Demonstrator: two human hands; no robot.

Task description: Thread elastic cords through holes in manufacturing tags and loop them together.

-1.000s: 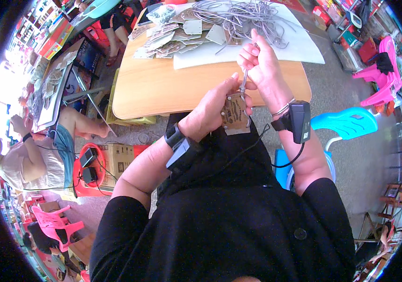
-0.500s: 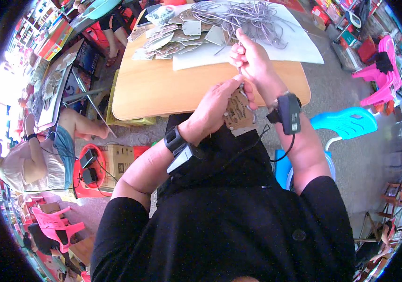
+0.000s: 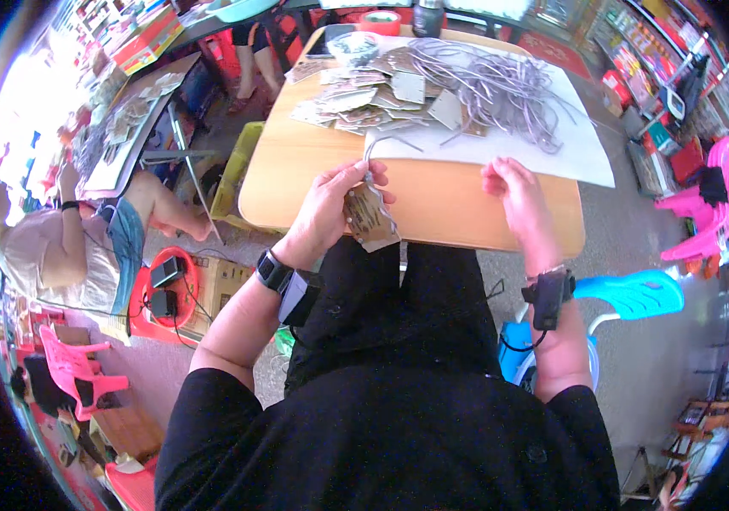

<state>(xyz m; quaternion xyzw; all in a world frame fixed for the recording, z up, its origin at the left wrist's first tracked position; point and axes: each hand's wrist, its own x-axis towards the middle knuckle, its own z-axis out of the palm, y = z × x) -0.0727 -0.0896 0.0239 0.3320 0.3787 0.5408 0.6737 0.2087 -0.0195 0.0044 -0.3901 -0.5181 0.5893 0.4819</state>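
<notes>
Brown cardboard tag (image 3: 370,218), flat and roughly rectangular, sits just left of frame centre, pinched at its upper edge in the left hand (image 3: 330,209); it hangs tilted, lower corner pointing down toward the dark lap, over the near edge of the wooden table; printing on its face is too small to make out; a grey cord (image 3: 381,146) rises from the top of the tag, arches upward and ends free above the white sheet; tag and cord appear joined, though the join itself is hidden by fingers.
</notes>
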